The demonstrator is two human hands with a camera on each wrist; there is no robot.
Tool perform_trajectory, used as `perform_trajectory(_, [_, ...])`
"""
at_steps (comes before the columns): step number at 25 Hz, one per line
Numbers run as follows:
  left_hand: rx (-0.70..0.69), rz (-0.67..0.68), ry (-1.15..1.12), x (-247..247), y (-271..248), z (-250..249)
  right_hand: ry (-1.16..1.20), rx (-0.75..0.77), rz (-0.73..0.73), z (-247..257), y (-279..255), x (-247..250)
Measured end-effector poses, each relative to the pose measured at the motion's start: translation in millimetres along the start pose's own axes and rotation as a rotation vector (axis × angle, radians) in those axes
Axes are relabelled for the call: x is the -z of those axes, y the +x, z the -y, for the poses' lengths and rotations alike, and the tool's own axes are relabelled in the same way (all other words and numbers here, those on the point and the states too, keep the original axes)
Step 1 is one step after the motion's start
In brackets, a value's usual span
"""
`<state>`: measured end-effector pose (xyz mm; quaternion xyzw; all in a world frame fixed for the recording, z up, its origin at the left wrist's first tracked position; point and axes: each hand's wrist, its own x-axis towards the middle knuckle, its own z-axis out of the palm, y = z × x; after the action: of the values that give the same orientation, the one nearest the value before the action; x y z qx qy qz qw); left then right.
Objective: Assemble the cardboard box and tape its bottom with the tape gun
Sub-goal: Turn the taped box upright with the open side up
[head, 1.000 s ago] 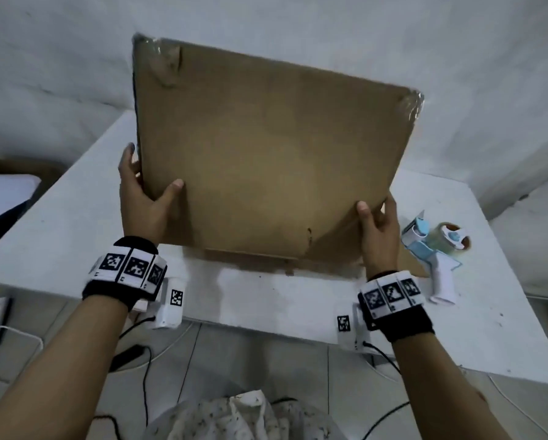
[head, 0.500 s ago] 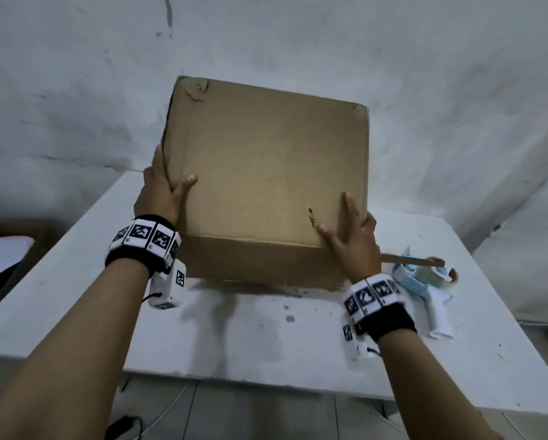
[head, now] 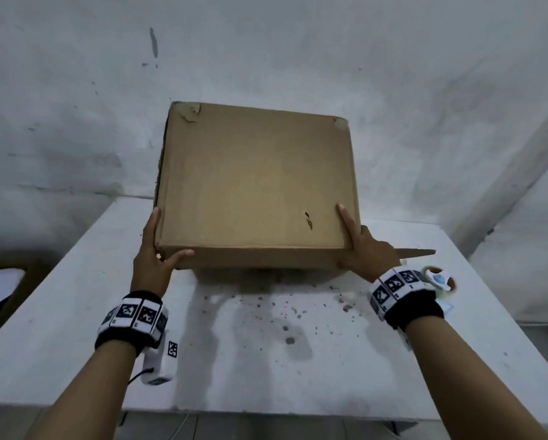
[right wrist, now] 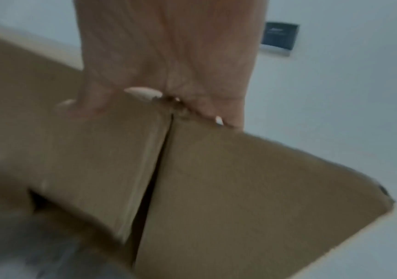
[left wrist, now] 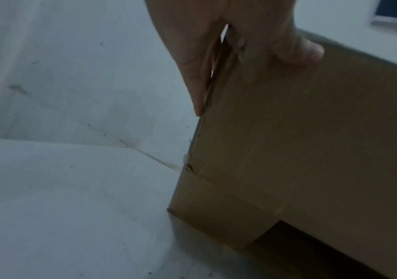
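A brown cardboard box (head: pixel 253 185) stands tilted on the white table (head: pixel 266 360), its broad face toward me. My left hand (head: pixel 163 246) grips its lower left corner, thumb on the near face and fingers along the left side. My right hand (head: pixel 358 246) holds the lower right corner, one finger lying up the face. The left wrist view shows the left hand (left wrist: pixel 216 56) on the box (left wrist: pixel 312 141) edge, a bottom flap (left wrist: pixel 216 211) reaching the table. In the right wrist view the right hand (right wrist: pixel 164 75) clasps the box (right wrist: pixel 228 188) corner. The tape gun (head: pixel 439 279) lies behind my right wrist.
A loose flap (head: pixel 418 252) sticks out sideways to the right, just above the tape gun. The table's near half is stained with dark specks (head: pixel 285 328). A white wall (head: pixel 266 58) rises close behind the box.
The box has moved away from me, from held up near the front edge to the back of the table. Both hands went with it and sit at its lower corners.
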<state>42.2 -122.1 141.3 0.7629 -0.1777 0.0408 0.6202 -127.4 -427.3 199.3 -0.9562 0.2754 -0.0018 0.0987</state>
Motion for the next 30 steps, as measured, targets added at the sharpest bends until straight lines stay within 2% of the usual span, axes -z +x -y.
perform_trajectory(4, [0.005, -0.098, 0.041, 3, 16, -8, 0.053, 0.035, -0.131, 14, 13, 0])
perform_trajectory(7, [-0.016, -0.241, 0.107, 18, 27, -29, 0.042, 0.107, -0.133, 29, 21, 15])
perform_trajectory(9, [-0.032, -0.285, 0.151, 27, 27, -35, 0.006, 0.13, -0.113, 38, 21, 23])
perform_trajectory(13, [-0.007, -0.235, 0.222, 32, 20, -28, -0.079, 0.125, -0.169, 54, 15, 19])
perform_trajectory(17, [0.023, -0.139, 0.288, 37, 32, -27, -0.06, 0.077, -0.186, 57, 9, 13])
perform_trajectory(19, [0.057, -0.097, 0.498, 34, 43, -29, -0.065, 0.024, -0.23, 63, 5, 7])
perform_trajectory(21, [0.051, -0.11, 0.662, 27, 50, -31, -0.074, -0.011, -0.309, 70, 2, -2])
perform_trajectory(23, [0.053, -0.119, 0.59, 18, 52, -30, -0.037, 0.011, -0.406, 72, 3, -18])
perform_trajectory(26, [0.07, -0.123, 0.394, 11, 41, -27, -0.099, 0.168, -0.612, 55, 5, -49])
perform_trajectory(27, [0.081, -0.127, 0.346, 11, 36, -24, -0.129, 0.203, -0.603, 50, 4, -56])
perform_trajectory(30, [0.144, -0.134, 0.19, 14, 23, -16, -0.12, 0.244, -0.453, 39, 2, -64])
